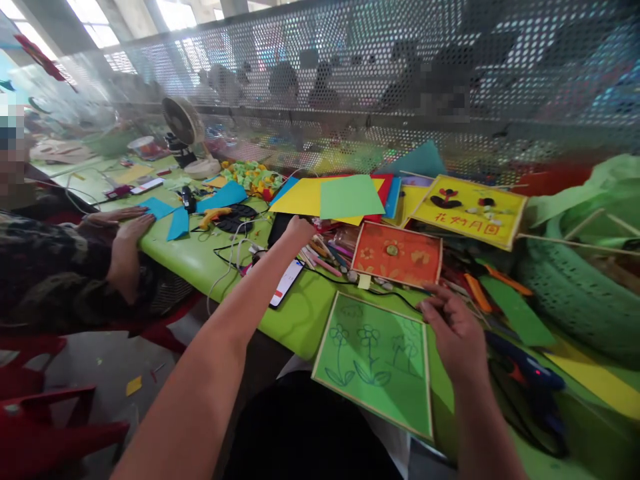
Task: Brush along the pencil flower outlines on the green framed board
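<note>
The green framed panel [373,367] lies at the near edge of the tabletop [303,327], jutting out over the person's lap. Blue outlines of flowers, stems and leaves cover it, so the drawing looks largely done; no raised pieces show on it, and filling the outlines appears to be left. On that evidence this panel is at an early stage. By contrast, the orange framed panel [397,255] just beyond it and the yellow framed panel [467,210] farther back carry built-up flower shapes and look much nearer completion.

The left hand [300,230] reaches across to the pens [327,265] below the stacked paper sheets [300,195]; its fingertips are hidden, so whether it grips anything cannot be told. The right hand [455,327] is loosely open, fingers bent, beside the green panel's right edge and near the orange panel's corner, with nothing visible in its grasp. To its right lies a blue glue gun [530,370], its small red light showing.
</note>
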`<state>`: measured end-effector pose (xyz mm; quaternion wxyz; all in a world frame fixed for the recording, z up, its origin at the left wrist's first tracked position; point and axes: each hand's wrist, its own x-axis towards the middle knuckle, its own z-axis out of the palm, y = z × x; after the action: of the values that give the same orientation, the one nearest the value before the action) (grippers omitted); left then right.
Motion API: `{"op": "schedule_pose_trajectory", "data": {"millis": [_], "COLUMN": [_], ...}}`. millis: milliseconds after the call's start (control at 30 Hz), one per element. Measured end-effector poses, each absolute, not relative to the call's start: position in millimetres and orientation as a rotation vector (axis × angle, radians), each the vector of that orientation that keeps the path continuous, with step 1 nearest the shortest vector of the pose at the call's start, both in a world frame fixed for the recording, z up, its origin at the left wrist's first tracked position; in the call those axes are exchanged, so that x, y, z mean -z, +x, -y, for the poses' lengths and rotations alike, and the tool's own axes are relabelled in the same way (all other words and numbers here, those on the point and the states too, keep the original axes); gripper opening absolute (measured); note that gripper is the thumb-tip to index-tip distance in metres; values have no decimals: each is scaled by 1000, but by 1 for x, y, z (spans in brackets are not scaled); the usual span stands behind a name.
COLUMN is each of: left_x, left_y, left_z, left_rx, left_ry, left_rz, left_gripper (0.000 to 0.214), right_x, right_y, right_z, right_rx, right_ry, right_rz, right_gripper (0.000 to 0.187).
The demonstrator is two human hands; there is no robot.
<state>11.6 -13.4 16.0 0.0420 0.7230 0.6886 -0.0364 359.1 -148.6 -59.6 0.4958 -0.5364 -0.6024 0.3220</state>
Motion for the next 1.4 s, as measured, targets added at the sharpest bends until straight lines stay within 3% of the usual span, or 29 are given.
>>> {"op": "schedule_pose_trajectory", "data": {"millis": [100, 267, 367, 567, 867, 1067, 1300, 1400], "left_x": [-48, -87, -72, -3, 32, 39, 57, 56], "left_y": [8, 18, 46, 107, 120, 75, 52, 57], "left_z": [24, 68, 98, 131, 150, 151, 146, 147], "left_rx": [242, 116, -302, -556, -605, -594, -475, -449], "left_ry": [2215, 2329, 2329, 2197, 2252, 2149, 2303, 2343], "left_rz": [-2095, -1920, -1425, -1082, -1298, -1668, -2003, -1890], "left_gripper": [13, 24, 27, 20, 28, 17, 38, 29], "right_x": [61, 60, 56, 50, 58, 58, 64, 66], "right_y": [358, 351, 343, 333, 327, 358, 357, 357], "right_z": [148, 149, 153, 157, 152, 132, 130, 131], "right_rx": [-807, -888, -1059, -1297, -1239, -996, -1057, -1087], "right_ry": [-1289, -1239, -1138, -957, -1060, -1012, -999, -1001], "right_rz": [1455, 1438, 1403, 1231, 961, 758, 808, 785], "right_gripper": [40, 39, 44, 41, 33, 39, 30, 28]}}
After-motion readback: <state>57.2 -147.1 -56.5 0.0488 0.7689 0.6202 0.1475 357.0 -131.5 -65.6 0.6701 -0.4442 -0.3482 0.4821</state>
